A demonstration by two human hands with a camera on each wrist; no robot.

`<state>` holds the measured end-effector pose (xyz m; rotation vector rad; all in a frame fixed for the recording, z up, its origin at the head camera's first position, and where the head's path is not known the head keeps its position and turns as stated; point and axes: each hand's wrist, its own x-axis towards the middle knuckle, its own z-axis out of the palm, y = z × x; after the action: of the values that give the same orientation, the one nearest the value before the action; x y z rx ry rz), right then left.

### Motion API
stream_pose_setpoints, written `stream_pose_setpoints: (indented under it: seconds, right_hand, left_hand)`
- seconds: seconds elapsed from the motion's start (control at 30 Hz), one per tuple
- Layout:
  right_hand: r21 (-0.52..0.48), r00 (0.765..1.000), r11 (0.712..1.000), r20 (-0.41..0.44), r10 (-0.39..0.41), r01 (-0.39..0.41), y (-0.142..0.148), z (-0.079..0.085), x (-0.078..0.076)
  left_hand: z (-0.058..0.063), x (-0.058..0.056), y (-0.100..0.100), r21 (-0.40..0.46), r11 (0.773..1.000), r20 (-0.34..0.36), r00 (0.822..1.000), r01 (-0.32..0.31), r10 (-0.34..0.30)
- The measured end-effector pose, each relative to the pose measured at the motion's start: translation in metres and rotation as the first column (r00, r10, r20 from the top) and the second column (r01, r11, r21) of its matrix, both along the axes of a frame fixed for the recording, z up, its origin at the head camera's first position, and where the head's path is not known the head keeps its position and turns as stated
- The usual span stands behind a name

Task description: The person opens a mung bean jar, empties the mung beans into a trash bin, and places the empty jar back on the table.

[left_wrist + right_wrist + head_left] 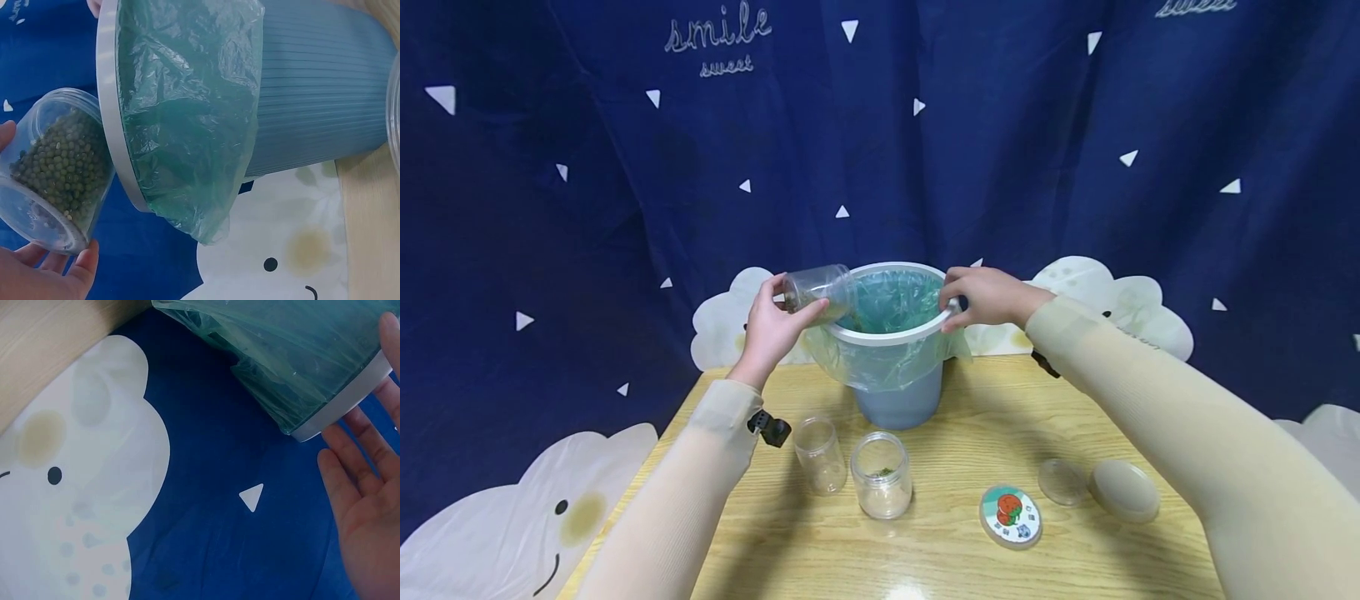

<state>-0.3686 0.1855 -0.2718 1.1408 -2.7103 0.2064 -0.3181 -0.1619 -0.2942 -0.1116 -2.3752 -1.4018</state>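
Note:
My left hand [772, 330] grips a clear plastic jar [808, 287], tipped nearly on its side with its mouth at the left of the bin's rim. Small green beans [62, 159] lie along the jar's lower side in the left wrist view. The blue trash bin [898, 402] stands on the table, with a green plastic bag [187, 112] lining it and folded over its outside. On the opposite side, my right hand [988, 296] holds the white rim [344, 400], fingers over the edge and thumb outside.
In front of the bin stand a clear jar [820, 457] and another jar [882, 500] with a little green matter inside. To the right lie a strawberry-printed lid [1011, 517], a clear disc [1062, 482] and a pale round lid [1124, 492]. A blue curtain [880, 150] hangs behind.

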Motion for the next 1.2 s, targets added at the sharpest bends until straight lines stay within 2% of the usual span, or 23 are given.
stream_pose_setpoints:
  seconds: [0.6,1.2]
  right_hand:
    - [-0.014,1.0,1.0,-0.006,0.001,-0.002,0.001,0.001,0.002]
    - [-0.009,1.0,1.0,-0.002,-0.016,0.016,0.0,0.0,0.0]
  left_hand:
    - [0.011,0.001,0.001,-0.019,0.999,0.01,1.0,0.03,-0.03]
    - [0.011,0.003,0.003,-0.043,0.999,0.021,0.999,0.026,-0.025]
